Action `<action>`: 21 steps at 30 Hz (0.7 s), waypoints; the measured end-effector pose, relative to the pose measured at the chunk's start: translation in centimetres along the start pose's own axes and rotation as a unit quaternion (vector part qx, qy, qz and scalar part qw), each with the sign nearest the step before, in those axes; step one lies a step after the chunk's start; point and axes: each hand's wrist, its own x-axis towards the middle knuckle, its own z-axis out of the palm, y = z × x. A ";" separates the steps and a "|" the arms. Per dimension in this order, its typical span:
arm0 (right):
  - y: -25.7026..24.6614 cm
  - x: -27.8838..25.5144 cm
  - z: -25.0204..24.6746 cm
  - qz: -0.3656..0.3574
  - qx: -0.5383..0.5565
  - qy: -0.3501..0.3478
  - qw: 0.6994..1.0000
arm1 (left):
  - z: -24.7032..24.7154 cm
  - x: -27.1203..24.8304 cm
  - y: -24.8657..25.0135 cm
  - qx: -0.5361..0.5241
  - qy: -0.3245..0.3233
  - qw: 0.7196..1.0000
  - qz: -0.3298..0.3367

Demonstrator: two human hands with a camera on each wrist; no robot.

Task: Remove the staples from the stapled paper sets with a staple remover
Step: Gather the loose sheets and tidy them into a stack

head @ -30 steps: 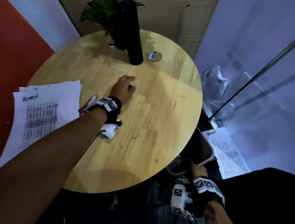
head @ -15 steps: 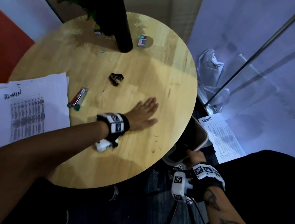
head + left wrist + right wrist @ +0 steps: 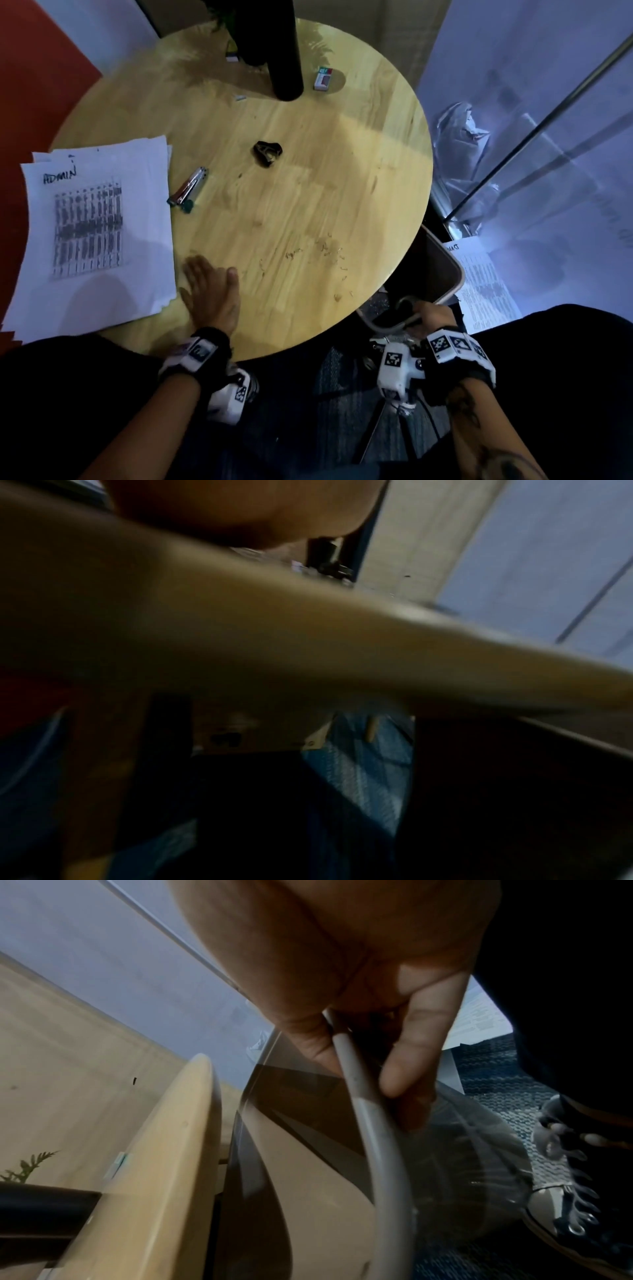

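The bin is held at its pale rim by the right hand; in the right wrist view its fingers are curled around that rim, just below the edge of the tabletop. The left hand is laid flat on the tabletop with the fingers straight and released, nothing being grasped. Just to the left of these fingers the stapled paper sets are stacked, the edge of the stack almost touching the hand. To the right of the left fingers, between them and the bin, loose pulled staples are scattered on the wood. Beyond the fingertips a stapler is lying, and further away the staple remover rests untouched. The step in hand is judged to be clearing: the staples are probably to be swept toward the bin. For this, a flat push of the left hand to the right is needed, with the bin kept under the edge.
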 end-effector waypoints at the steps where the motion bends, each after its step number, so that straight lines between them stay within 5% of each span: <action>1: 0.0 -0.2 0.1 0.006 -0.005 -0.006 1.000 | 0.7 -0.6 0.9 0.000 0.006 1.000 0.012; 6: 0.8 -0.5 0.3 0.020 -0.017 0.021 0.999 | 3.2 -2.1 9.2 0.010 -0.040 0.996 0.085; 9: 0.7 -0.9 0.1 -0.015 -0.003 0.001 1.000 | 5.1 -3.2 12.4 0.049 -0.097 0.976 0.187; 13: -0.2 -2.8 -0.4 -0.008 0.064 -0.018 0.998 | 6.0 -4.1 12.4 0.027 -0.144 0.951 0.273; 17: 0.0 -2.8 -0.5 0.036 0.134 -0.027 0.990 | 3.6 -4.7 6.3 -0.075 0.025 0.992 0.100; 21: -0.1 -2.7 -0.5 0.033 0.159 -0.015 0.987 | 3.0 -7.8 0.6 -0.125 0.104 0.980 -0.113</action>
